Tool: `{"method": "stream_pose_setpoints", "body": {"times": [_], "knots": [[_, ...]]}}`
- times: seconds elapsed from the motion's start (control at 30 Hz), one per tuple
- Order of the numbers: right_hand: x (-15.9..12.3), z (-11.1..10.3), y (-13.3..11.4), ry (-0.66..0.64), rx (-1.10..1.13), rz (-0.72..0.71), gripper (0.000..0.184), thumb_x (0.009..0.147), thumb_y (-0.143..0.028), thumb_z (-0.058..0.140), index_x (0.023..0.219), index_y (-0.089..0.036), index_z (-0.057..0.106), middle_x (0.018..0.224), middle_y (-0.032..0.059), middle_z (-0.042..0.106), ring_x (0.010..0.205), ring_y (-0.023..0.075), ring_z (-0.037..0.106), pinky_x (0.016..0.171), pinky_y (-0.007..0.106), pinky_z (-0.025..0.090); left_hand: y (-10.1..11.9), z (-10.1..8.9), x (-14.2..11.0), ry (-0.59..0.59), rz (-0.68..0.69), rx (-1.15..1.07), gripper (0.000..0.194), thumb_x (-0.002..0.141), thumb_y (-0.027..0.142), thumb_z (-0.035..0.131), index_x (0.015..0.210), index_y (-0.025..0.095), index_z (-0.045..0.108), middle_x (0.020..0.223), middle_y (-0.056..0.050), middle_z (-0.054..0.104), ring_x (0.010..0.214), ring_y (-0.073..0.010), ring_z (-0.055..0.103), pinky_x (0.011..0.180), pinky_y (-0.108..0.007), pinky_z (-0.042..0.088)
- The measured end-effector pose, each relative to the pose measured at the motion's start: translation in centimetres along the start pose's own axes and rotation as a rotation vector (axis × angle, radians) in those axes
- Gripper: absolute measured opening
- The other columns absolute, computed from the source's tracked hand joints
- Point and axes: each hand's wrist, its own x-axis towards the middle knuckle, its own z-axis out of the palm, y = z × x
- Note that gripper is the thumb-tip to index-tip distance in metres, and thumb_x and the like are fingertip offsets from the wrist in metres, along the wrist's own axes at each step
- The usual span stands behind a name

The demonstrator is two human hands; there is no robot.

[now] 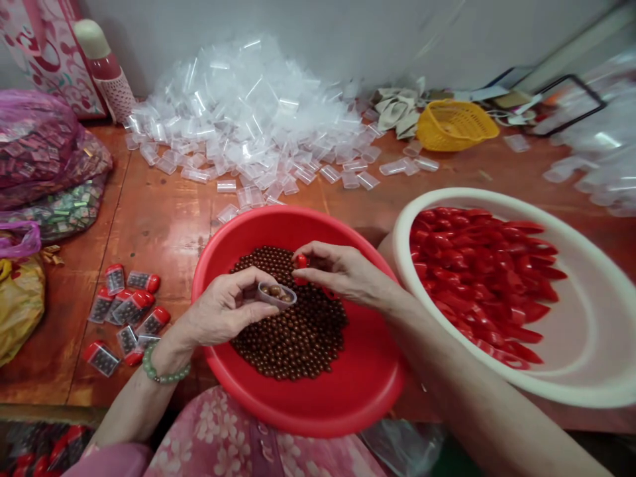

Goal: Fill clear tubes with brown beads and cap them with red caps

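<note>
Over the red basin (368,371), my left hand (228,301) pinches a small clear plastic case (278,301). Brown balls show inside its oval mouth, which faces my other hand. My right hand (342,268) holds a red plastic cap (301,262) between thumb and fingertips, just right of the case and apart from it. Part of the cap is hidden by the fingers. Beneath both hands, a heap of glossy brown balls (293,344) lies in the basin. Several filled cases with red caps (132,308) lie on the table left of my left wrist.
A white basin (586,358) of red plastic caps (477,278) stands at the right. Clear empty cases (258,112) are heaped along the wall. At the back are a yellow basket (454,126) and a bottle (106,73); full plastic bags (44,159) sit at the left.
</note>
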Motion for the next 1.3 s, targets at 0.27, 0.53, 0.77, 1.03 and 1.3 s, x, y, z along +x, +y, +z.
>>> {"method": "stream_pose_setpoints", "body": {"times": [0.27, 0.53, 0.77, 1.03, 1.3], "knots": [[-1.8, 1.4, -3.5, 0.336, 0.563, 0.059, 0.036, 0.067, -0.031, 0.077, 0.097, -0.022, 0.06, 0.073, -0.0016, 0.068, 0.057, 0.0106, 0.062, 0.047, 0.02, 0.046, -0.1, 0.6, -0.3, 0.01, 0.021, -0.006, 0.016, 0.087, 0.024, 0.059, 0.1, 0.015, 0.056, 0.103, -0.008, 0.066, 0.093, -0.0144, 0.063, 0.084, -0.028, 0.048], [-2.2, 4.1, -4.4, 0.486, 0.723, -0.017, 0.026, 0.075, -0.028, 0.07, 0.097, -0.025, 0.056, 0.075, -0.0032, 0.072, 0.044, 0.006, 0.056, 0.044, 0.018, 0.047, -0.6, 1.4, -0.2, -0.022, -0.041, -0.121, 0.025, 0.083, 0.029, 0.066, 0.101, 0.016, 0.054, 0.094, -0.005, 0.066, 0.093, -0.0151, 0.063, 0.086, -0.03, 0.045], [-3.3, 4.5, -3.8, 0.609, 0.422, -0.116, 0.024, 0.077, -0.026, 0.071, 0.099, -0.025, 0.062, 0.078, -0.0013, 0.07, 0.065, 0.0126, 0.067, 0.058, 0.025, 0.056, -0.8, 1.2, 0.1, 0.031, -0.048, -0.198, 0.032, 0.077, 0.034, 0.072, 0.098, 0.015, 0.056, 0.09, -0.002, 0.062, 0.081, -0.0103, 0.059, 0.079, -0.025, 0.044], [-3.7, 3.1, -3.6, 0.293, -0.183, -0.363, 0.025, 0.084, -0.017, 0.063, 0.108, -0.025, 0.067, 0.094, 0.0043, 0.074, 0.082, 0.0172, 0.07, 0.076, 0.031, 0.059, -1.3, 0.5, 0.5, 0.101, -0.018, -0.215, 0.034, 0.075, 0.035, 0.074, 0.097, 0.015, 0.058, 0.093, -0.004, 0.065, 0.086, -0.0122, 0.059, 0.087, -0.029, 0.043], [-2.9, 4.6, -2.1, 0.321, -0.372, -0.486, 0.03, 0.091, -0.016, 0.053, 0.118, -0.022, 0.063, 0.1, 0.01, 0.07, 0.088, 0.0184, 0.068, 0.077, 0.031, 0.058, -1.4, 0.4, 0.7, 0.115, -0.014, -0.224, 0.023, 0.077, 0.027, 0.072, 0.091, 0.014, 0.058, 0.089, -0.002, 0.063, 0.083, -0.0101, 0.059, 0.084, -0.026, 0.045]]}}
